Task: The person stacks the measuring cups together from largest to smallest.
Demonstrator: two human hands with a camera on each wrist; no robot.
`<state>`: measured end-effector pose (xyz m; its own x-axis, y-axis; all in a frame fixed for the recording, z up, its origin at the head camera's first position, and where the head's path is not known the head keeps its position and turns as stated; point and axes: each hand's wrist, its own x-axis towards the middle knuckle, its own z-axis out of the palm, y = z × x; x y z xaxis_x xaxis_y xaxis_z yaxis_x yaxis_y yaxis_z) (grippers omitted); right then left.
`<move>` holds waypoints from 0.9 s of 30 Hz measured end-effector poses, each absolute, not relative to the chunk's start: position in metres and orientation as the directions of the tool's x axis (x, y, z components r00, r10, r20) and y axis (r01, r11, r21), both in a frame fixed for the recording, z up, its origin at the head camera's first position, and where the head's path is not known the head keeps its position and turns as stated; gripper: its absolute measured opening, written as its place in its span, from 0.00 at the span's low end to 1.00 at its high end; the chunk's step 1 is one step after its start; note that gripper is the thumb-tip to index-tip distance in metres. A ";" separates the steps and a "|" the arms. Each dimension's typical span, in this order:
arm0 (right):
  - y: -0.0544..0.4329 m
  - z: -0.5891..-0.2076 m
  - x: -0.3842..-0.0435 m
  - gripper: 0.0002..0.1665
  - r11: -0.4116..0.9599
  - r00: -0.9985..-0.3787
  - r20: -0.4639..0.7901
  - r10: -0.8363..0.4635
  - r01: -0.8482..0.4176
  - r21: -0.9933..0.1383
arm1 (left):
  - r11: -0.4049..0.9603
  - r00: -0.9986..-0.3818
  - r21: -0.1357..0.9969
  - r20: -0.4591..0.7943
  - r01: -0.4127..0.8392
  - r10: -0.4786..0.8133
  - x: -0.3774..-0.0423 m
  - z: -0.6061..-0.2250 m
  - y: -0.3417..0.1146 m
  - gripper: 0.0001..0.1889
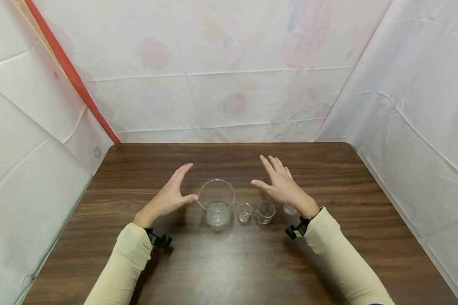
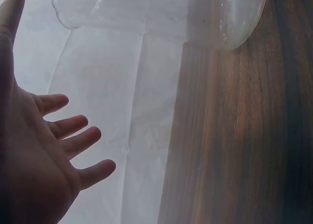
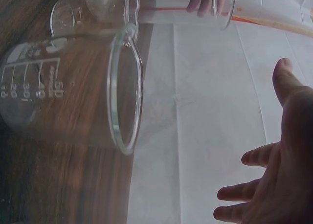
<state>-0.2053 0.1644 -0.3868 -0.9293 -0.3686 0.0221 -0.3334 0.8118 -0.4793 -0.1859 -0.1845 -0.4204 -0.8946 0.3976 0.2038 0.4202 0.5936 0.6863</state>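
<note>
Fingers of both hands spread, holding nothing, left thumb (image 1: 191,198) beside large beaker (image 1: 216,203)

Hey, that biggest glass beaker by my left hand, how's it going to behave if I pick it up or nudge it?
The large beaker looks like clear, rigid glass, so probably fragile and a bit slippery in a bare grip. It stands upright on a wide flat base on the table, so a nudge would likely slide it rather than tip it. It seems nearly empty, so probably light.

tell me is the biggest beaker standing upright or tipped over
Upright. In the head view the large beaker stands on its base on the table, round mouth facing up, between the two open hands.
</note>
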 end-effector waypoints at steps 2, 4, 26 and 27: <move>0.163 -0.388 -0.205 0.53 0.810 -0.925 0.023 -0.380 -0.345 -0.474 | 0.591 -0.892 0.686 0.206 0.424 0.402 -0.186 -0.420 -0.184 0.61; 0.162 -0.389 -0.204 0.53 0.809 -0.921 0.021 -0.390 -0.353 -0.471 | 0.590 -0.889 0.684 0.208 0.430 0.407 -0.185 -0.420 -0.183 0.61; 0.149 -0.392 -0.195 0.59 0.766 -0.873 0.045 -0.486 -0.450 -0.459 | 0.609 -0.890 0.679 0.153 0.410 0.429 -0.181 -0.418 -0.179 0.60; 0.148 -0.391 -0.194 0.59 0.764 -0.871 0.045 -0.488 -0.452 -0.460 | 0.609 -0.891 0.679 0.154 0.410 0.428 -0.181 -0.419 -0.179 0.60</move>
